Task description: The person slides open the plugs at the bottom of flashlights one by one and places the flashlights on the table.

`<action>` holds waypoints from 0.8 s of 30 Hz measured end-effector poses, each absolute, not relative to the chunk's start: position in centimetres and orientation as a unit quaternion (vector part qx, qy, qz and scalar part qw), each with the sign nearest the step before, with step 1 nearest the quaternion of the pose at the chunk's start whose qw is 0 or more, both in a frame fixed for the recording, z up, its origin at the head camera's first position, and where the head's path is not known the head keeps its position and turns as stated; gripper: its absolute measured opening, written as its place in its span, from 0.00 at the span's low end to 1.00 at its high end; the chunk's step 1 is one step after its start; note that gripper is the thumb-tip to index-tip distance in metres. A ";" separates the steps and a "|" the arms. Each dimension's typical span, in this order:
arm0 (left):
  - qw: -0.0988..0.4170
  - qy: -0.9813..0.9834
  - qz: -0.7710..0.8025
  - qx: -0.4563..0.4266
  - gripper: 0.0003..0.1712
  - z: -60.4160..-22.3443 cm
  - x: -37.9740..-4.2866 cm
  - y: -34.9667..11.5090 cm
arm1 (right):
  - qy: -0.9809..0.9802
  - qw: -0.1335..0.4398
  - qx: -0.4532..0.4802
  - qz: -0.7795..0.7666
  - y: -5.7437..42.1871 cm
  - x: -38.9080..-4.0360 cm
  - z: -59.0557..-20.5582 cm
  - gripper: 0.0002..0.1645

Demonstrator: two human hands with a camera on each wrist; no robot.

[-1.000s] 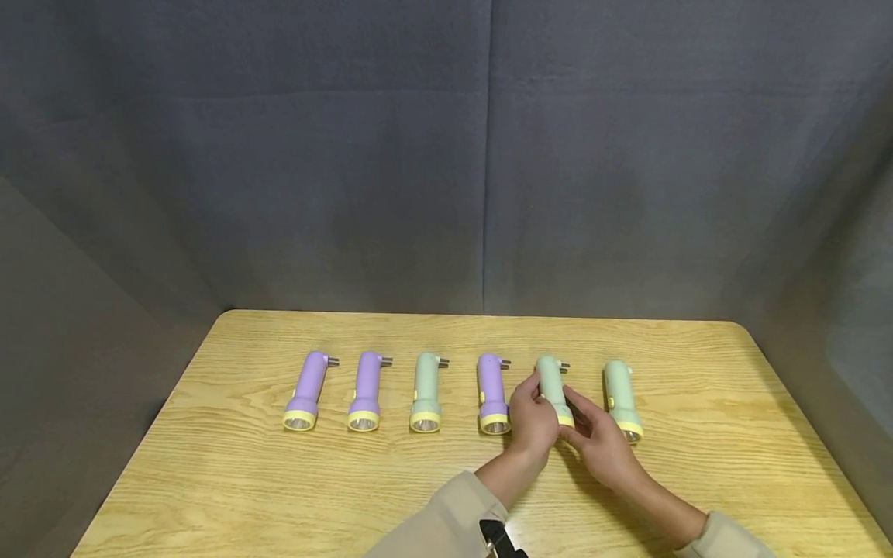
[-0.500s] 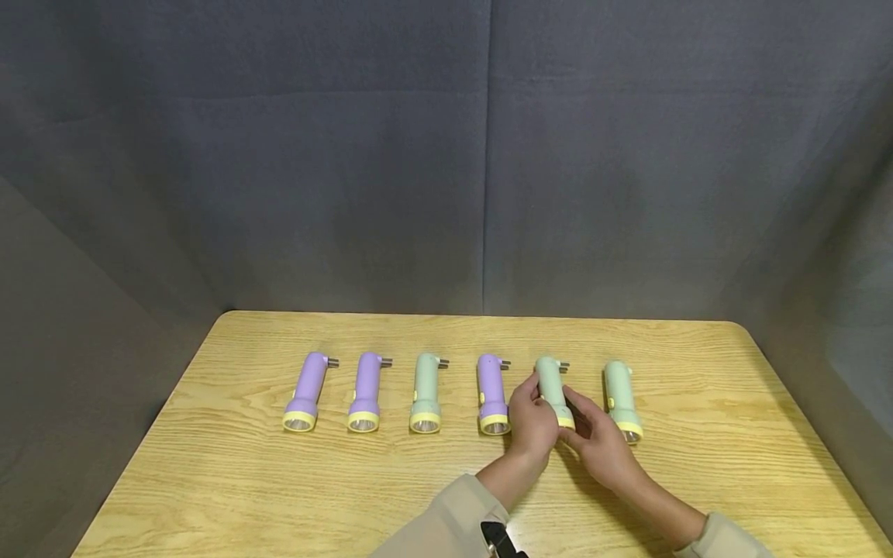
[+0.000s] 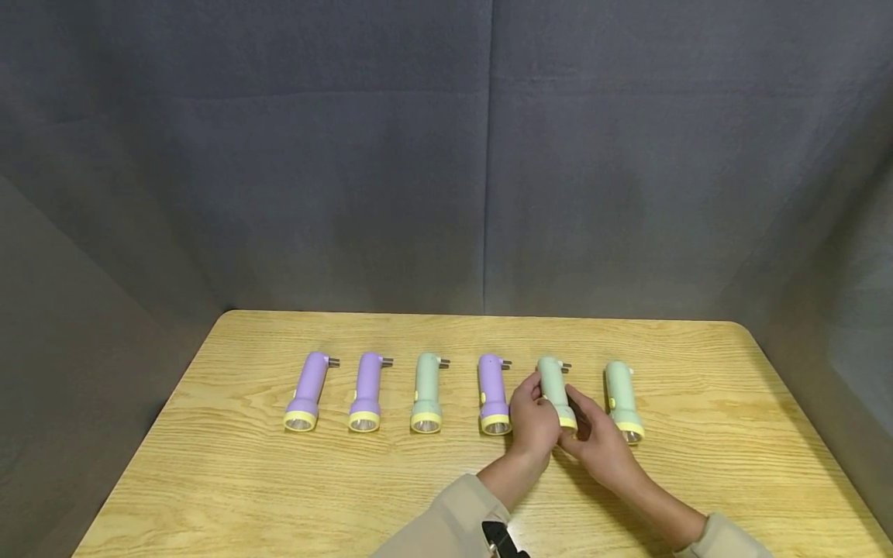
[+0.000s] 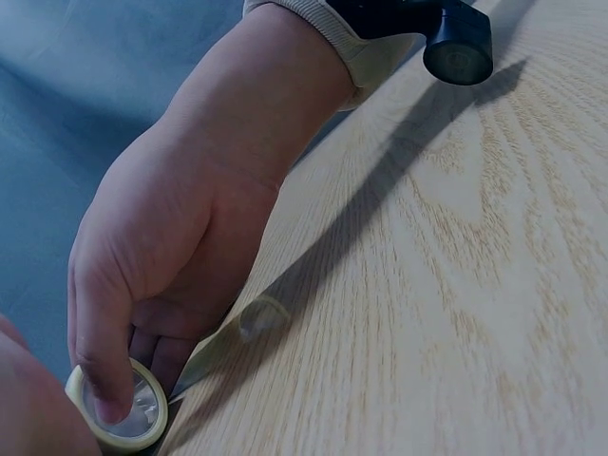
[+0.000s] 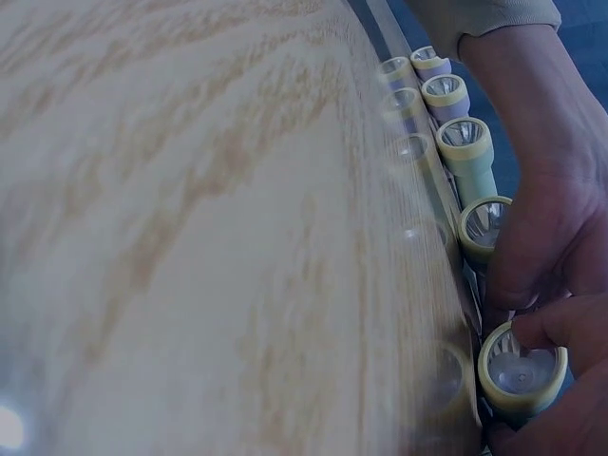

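A pale green flashlight with a yellow rim and plug prongs lies on the table, its lens toward the person. From its left side my left hand holds the body. My right hand grips the lens end from the right. In the left wrist view, the right hand's thumb lies across the lens. The right wrist view shows the lens rim between both hands, which hide much of the body. A purple flashlight lies just left of my left hand, another green flashlight just right of my right hand.
Farther left in the same row lie a green flashlight and two purple ones, the nearer purple flashlight and the end purple flashlight. All rest on a wood-grain table. Grey curtains surround its back and sides.
My right thumb has shifted slightly toward the person at the green flashlight's lens end. Both hands stay on it, and the other flashlights keep their places.
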State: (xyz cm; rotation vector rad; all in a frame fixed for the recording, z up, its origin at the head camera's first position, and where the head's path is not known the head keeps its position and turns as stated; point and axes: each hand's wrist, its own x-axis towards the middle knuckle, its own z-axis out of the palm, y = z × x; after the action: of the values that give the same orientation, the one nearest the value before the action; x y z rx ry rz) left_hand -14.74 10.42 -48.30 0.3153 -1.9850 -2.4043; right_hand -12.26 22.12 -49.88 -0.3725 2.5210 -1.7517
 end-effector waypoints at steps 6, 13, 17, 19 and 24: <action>0.001 -0.617 -0.780 0.106 0.30 -48.2 -14.7 10.5 | 0.818 0.025 -0.115 -0.564 22.0 -12.2 -49.9 0.45; -0.006 -0.605 -0.788 0.114 0.28 -48.0 -14.8 10.4 | 0.829 0.025 -0.114 -0.547 22.1 -12.2 -49.7 0.46; -0.011 -0.607 -0.787 0.111 0.27 -47.9 -14.8 10.3 | 0.831 0.031 -0.119 -0.542 22.3 -12.1 -49.6 0.47; -0.015 -0.611 -0.784 0.109 0.27 -47.8 -14.8 10.3 | 0.834 0.031 -0.121 -0.537 22.4 -12.0 -49.5 0.47; -0.006 -0.640 -0.763 0.091 0.29 -47.3 -14.4 10.1 | 0.850 0.019 -0.129 -0.510 22.7 -11.5 -48.4 0.48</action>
State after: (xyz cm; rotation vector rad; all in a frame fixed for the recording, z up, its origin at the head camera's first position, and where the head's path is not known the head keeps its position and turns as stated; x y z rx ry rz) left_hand -14.45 10.15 -47.30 0.2873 -2.0189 -2.4052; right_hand -11.47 22.68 -48.37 -0.4006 2.6403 -1.5823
